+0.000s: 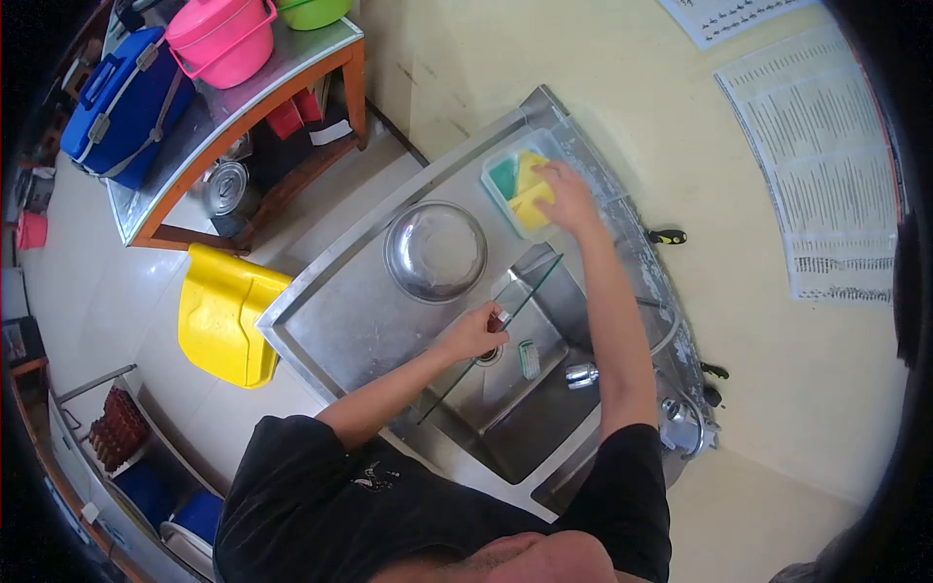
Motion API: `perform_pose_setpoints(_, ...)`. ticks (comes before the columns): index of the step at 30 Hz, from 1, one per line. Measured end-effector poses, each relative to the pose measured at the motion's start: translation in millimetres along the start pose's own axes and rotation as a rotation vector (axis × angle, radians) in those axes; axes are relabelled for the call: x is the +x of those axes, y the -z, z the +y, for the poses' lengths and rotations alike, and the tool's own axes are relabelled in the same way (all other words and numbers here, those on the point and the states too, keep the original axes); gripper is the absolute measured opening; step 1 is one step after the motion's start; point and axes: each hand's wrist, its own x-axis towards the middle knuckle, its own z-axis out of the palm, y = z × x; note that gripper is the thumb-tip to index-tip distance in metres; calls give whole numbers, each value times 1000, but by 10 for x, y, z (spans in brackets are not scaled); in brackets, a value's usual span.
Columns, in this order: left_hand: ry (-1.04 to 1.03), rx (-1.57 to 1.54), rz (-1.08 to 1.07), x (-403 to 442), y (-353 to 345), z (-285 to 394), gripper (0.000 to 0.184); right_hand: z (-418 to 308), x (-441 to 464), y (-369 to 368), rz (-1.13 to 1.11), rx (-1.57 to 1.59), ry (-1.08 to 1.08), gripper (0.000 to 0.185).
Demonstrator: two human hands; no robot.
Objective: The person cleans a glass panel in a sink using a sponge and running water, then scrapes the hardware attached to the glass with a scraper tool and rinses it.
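Note:
My left hand (473, 333) grips a clear glass pane (536, 283) by its edge, the thumb on one side. The pane stands tilted over the steel sink basin (515, 442). At the far end of the counter, my right hand (567, 197) has its fingers closed on a yellow sponge (531, 206) in a clear plastic container (492, 167). Something green (502, 179) lies beside the sponge in that container. A small green-and-white piece (529, 360), perhaps a scrubber, lies in the basin.
A domed steel lid (435, 251) rests on the drainboard. The chrome faucet (581, 376) hangs over the basin near my right forearm. Left of the sink are a yellow plastic bin lid (228, 316) and a table with a blue cooler (126, 107) and pink bucket (224, 39).

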Motion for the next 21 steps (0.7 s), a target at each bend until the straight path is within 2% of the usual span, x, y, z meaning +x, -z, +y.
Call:
perform_pose_setpoints(1,-4,21,1,-6,4,14,41,-63,-96,-60,-7,-44,58,21)
perform_pose_setpoints(3,19,14,-4,-17,21,52,41,-110,-134,-84,-164,-124,19,23)
perform_pose_setpoints(5,31,13,3,-21,51,67,41,-120,-66,-50,-472,-190,-171,26)
perform_pose_setpoints(8,20,33,23,-24,65,39,42,55,-123,-55,-316,-52,-418,28)
perform_pose_setpoints(11,-2,107,23,-23,77,41,42,-191,-319,242,409,521,-643,27)
perform_pose_setpoints(15,5,214,-7,-86,66,197,43,-822,-986,319,822,563,-710,30)
perform_pose_setpoints(16,-5,233,-4,-74,64,201,43,-1125,-1177,410,864,594,-780,31)
perform_pose_setpoints(18,-19,293,13,-78,31,185,42,-1555,-1664,353,764,456,-1044,29)
perform_pose_setpoints(20,-45,403,33,-91,7,237,41,-1918,-2095,33,752,295,-1138,29)
perform_pose_setpoints(21,-99,410,5,-89,15,218,39,-2066,-2240,-123,779,399,-1133,28)
